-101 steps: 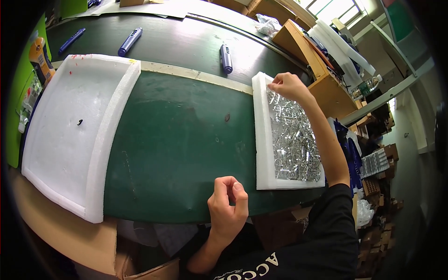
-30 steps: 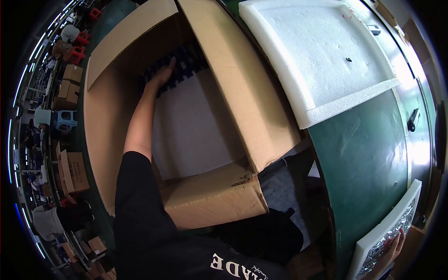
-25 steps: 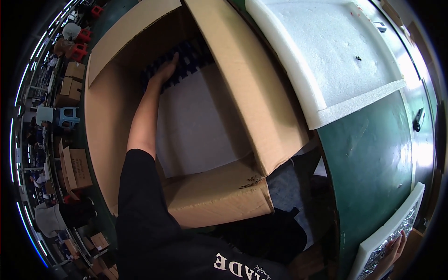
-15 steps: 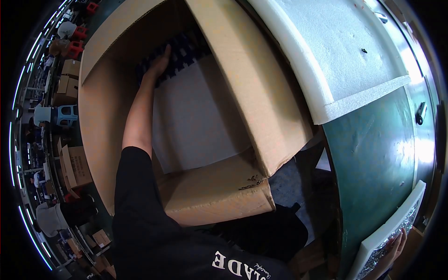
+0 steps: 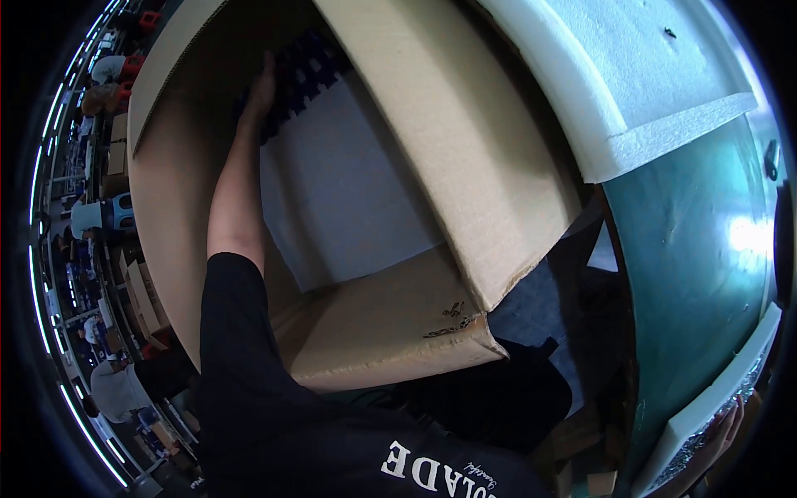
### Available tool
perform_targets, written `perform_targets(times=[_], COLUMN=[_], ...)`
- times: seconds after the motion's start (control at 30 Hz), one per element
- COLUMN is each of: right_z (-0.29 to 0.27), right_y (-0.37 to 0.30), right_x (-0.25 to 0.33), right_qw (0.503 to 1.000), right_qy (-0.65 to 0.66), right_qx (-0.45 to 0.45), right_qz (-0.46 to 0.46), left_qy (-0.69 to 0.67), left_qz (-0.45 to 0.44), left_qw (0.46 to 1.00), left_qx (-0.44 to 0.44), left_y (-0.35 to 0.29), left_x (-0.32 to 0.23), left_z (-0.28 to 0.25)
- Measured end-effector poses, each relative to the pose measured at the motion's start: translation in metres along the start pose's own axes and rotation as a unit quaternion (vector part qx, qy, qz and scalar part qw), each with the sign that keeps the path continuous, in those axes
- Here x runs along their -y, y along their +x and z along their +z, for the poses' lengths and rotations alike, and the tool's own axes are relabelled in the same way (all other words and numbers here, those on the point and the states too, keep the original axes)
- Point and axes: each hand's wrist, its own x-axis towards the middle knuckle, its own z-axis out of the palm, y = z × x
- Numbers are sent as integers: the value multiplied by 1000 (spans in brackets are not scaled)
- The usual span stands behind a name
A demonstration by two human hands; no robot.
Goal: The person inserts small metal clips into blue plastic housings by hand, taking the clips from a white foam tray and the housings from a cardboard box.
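A large open cardboard box (image 5: 448,149) stands in front of me. Deep in its far left part, my left hand (image 5: 261,90) reaches in with its fingers stretched out. It lies against dark blue slotted strips (image 5: 303,79), which run along the far end. A pale grey-white sheet (image 5: 357,183) covers much of the box's inside. At the lower right, my right hand (image 5: 727,430) rests with extended fingers on a silvery, wrinkled wrapped panel (image 5: 693,452) with a white foam edge. Part of that hand is hidden by the panel and the dark rim.
A green-topped table (image 5: 689,257) is on the right, with a white foam-lined tray (image 5: 631,75) on it. A small black object (image 5: 772,159) lies near the table's far edge. On the left are several people, stools and cartons (image 5: 145,303).
My left hand has shifted a little left and farther along the blue strips. The view has turned slightly, so the foam tray and table sit farther right.
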Motion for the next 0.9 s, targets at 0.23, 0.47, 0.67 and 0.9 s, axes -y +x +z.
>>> perform_targets(times=[0.23,0.47,0.67,0.9], right_z=[-7,-4,-14,-4], right_y=[7,8,15,11], right_x=[-12,-11,-17,-12], right_qw=[1000,1000,999,999], right_qy=[8,22,16,-2], right_qx=[18,9,30,27], right_qz=[1,15,30,28], left_qy=[50,54,53,87], left_qz=[44,70,65,42], left_qw=[998,996,996,988], left_qx=[18,-17,41,120], left_y=[-4,-3,-21,-35], left_x=[8,11,-8,-26], left_z=[2,1,6,5])
